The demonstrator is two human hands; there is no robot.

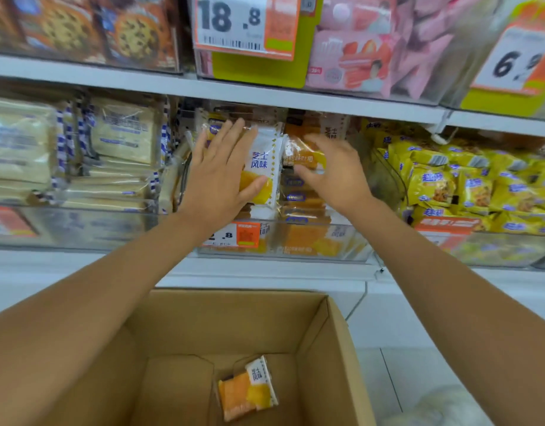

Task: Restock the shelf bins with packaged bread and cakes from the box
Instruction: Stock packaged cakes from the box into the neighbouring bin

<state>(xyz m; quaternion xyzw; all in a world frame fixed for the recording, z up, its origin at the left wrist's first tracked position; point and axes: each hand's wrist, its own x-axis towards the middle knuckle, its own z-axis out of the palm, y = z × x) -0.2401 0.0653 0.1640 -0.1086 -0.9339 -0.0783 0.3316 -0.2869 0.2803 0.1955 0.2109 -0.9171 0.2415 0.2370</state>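
2 hands worked in the middle shelf bin (283, 253): the left hand (223, 173) lay open and flat, its thumb pressed on an upright white-and-orange cake packet (263, 167), while the right hand (332, 170) curled its fingers around an orange bread packet (305, 156) just beside it. 1 packet (249, 387) remained in the cardboard box (335, 348) below, well apart from both hands, its long axis running roughly toward the shelf. It lay nearer the right forearm's side, so the right hand seemed the likelier one to fetch it.
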